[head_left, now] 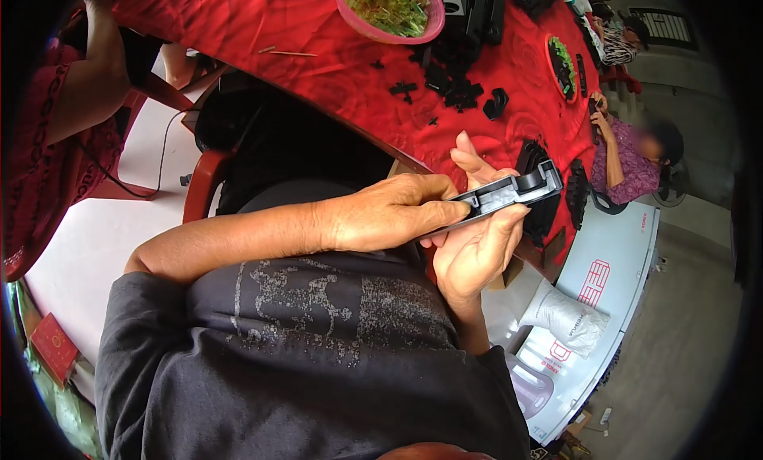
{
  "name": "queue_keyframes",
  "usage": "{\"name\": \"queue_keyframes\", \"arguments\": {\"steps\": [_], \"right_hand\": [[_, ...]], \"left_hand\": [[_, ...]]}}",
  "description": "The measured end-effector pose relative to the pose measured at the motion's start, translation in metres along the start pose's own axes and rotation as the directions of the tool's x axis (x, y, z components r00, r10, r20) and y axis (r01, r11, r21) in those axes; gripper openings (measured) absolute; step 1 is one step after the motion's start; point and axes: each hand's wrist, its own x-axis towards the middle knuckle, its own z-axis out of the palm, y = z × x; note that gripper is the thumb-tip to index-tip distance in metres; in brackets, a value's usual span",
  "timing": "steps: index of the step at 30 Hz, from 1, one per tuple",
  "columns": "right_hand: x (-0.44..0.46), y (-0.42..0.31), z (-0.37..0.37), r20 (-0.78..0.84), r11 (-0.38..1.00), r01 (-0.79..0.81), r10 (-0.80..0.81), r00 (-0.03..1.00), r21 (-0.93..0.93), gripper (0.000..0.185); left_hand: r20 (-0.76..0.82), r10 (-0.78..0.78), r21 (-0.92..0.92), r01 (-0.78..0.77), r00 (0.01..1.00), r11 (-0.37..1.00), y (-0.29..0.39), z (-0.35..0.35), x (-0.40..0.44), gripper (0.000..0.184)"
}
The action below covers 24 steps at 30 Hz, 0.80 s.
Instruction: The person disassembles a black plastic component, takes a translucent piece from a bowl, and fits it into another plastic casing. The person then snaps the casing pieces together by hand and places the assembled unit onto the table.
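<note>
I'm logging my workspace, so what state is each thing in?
Gray-black part: held by left hand and right hand, hollow side exposed.
Pink bowl: holding green-yellow contents.
Black pieces: loose, scattered on red tablecloth.
White bag: lying on white surface, closure unclear.

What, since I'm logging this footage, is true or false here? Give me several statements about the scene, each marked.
1. The left hand and right hand both hold one dark part. True.
2. The pink bowl stands upside down. False: it is upright and holds green pieces.
3. The tablecloth is red. True.
4. The dark part lies on the tablecloth. False: it is in the hands.
5. The person at the picture's right wears a purple top. True.
</note>
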Motion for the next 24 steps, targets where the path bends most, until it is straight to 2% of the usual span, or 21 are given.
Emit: {"name": "queue_keyframes", "arguments": {"steps": [2, 3, 13, 16, 19, 22, 24], "right_hand": [[0.001, 0.001, 0.000, 0.002, 1.000, 0.002, -0.002, 1.000, -0.008, 0.051], [0.002, 0.001, 0.000, 0.003, 1.000, 0.003, -0.003, 1.000, -0.012, 0.050], [-0.004, 0.004, -0.003, -0.032, 0.999, 0.021, -0.019, 0.999, 0.048, 0.049], [-0.004, 0.004, -0.003, -0.077, 0.994, -0.014, 0.023, 0.997, 0.109, 0.053], [0.002, 0.002, -0.008, -0.035, 0.983, -0.090, 0.097, 0.995, 0.163, 0.058], [0.007, -0.001, -0.004, -0.085, 0.926, -0.145, 0.185, 0.979, 0.349, 0.062], [0.011, -0.004, -0.004, -0.105, 0.922, -0.148, 0.198, 0.975, 0.358, 0.059]], "left_hand": [[-0.008, 0.012, 0.103, -0.011, 1.000, 0.995, 0.001, -0.002, -0.006, 0.034], [0.011, -0.002, 0.032, 0.001, 1.000, 0.999, -0.002, -0.003, -0.008, 0.032], [0.042, -0.076, 0.050, 0.074, 0.996, 0.996, -0.009, -0.004, -0.014, 0.036], [0.049, -0.043, 0.070, 0.040, 0.998, 0.997, -0.009, -0.003, -0.013, 0.037], [0.040, -0.040, 0.062, 0.037, 0.998, 0.997, -0.006, -0.002, -0.011, 0.037], [0.018, -0.053, 0.090, 0.051, 0.998, 0.995, -0.006, -0.002, -0.010, 0.037], [0.003, -0.066, 0.134, 0.065, 0.998, 0.989, -0.003, -0.002, -0.011, 0.037]]}}
